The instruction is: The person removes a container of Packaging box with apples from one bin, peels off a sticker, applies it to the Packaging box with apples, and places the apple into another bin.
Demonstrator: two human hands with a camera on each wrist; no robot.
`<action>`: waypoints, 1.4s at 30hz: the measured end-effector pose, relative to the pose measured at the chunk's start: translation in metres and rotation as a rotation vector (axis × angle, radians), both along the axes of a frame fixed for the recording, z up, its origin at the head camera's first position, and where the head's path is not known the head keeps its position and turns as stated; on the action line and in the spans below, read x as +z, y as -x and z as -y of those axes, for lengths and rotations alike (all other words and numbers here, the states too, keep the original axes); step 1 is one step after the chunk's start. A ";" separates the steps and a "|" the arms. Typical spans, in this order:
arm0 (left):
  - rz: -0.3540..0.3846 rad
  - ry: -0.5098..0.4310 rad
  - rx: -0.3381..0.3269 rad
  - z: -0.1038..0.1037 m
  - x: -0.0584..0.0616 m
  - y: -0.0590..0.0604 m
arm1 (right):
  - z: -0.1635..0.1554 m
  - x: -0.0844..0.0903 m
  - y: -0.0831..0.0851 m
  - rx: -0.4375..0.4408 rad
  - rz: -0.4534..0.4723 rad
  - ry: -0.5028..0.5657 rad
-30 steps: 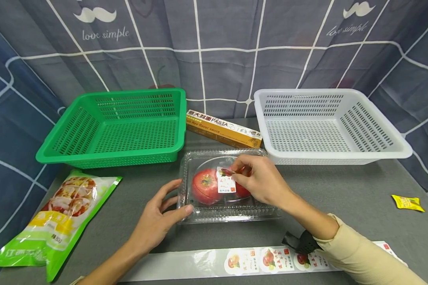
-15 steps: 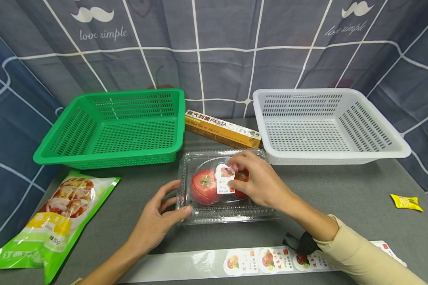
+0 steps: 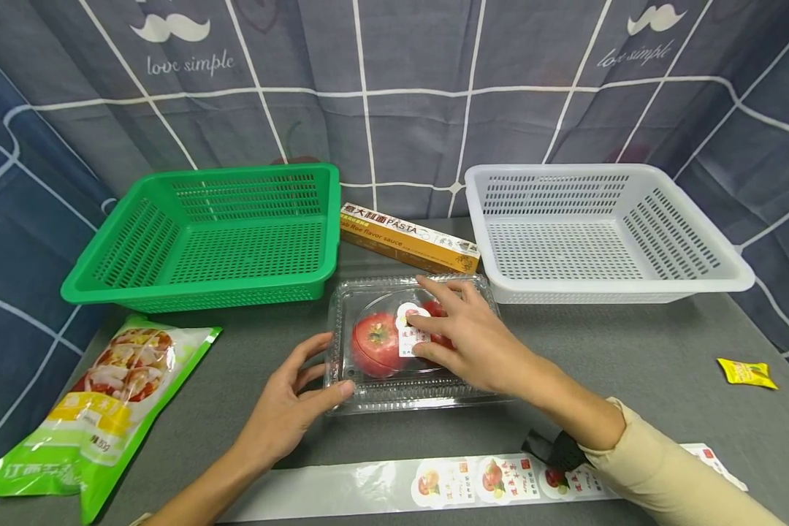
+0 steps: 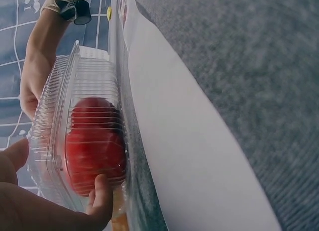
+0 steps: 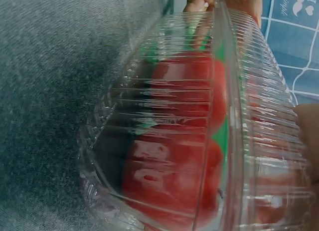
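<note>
A clear plastic clamshell box [image 3: 394,391] with red tomatoes [image 3: 373,343] inside sits at the middle of the grey table. A white fruit sticker [image 3: 409,330] lies on its lid. My right hand [image 3: 463,340] rests flat on the lid, its straight fingers [image 3: 430,318] pressing the sticker. My left hand [image 3: 296,398] lies at the box's front left corner, its thumb [image 3: 342,389] touching the edge and the fingers relaxed. The left wrist view has that thumb [image 4: 102,191] against the ribbed box wall [image 4: 84,91] over a tomato [image 4: 94,146]. In the right wrist view, the box [image 5: 239,106] and tomatoes [image 5: 174,176] fill the frame.
A green basket [image 3: 197,290] stands at the back left and a white basket [image 3: 618,291] at the back right, with an orange pasta box [image 3: 408,237] between them. A green food bag [image 3: 98,409] lies left. A sticker strip [image 3: 473,482] runs along the front edge. A yellow sachet [image 3: 746,372] lies right.
My right hand went from pinching the sticker above the lid to laying it down and flattening its fingers over it. My left hand and the box stayed put.
</note>
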State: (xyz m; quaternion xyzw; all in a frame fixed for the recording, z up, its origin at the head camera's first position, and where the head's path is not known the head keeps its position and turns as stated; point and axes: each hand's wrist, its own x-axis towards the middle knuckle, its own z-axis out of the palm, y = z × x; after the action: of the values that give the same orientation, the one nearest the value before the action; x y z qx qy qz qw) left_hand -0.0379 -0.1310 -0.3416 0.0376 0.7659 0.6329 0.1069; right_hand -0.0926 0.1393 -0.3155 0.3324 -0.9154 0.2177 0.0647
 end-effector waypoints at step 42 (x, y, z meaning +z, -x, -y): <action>0.075 -0.034 0.027 -0.002 -0.002 0.000 | -0.013 -0.011 0.000 -0.008 -0.066 0.199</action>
State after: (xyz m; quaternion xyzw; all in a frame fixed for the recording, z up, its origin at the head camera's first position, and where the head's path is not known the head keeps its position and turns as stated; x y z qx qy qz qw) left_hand -0.0383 -0.1287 -0.3439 0.0054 0.7510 0.6480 0.1263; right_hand -0.0922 0.1523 -0.3261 0.3275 -0.8881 0.2961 0.1281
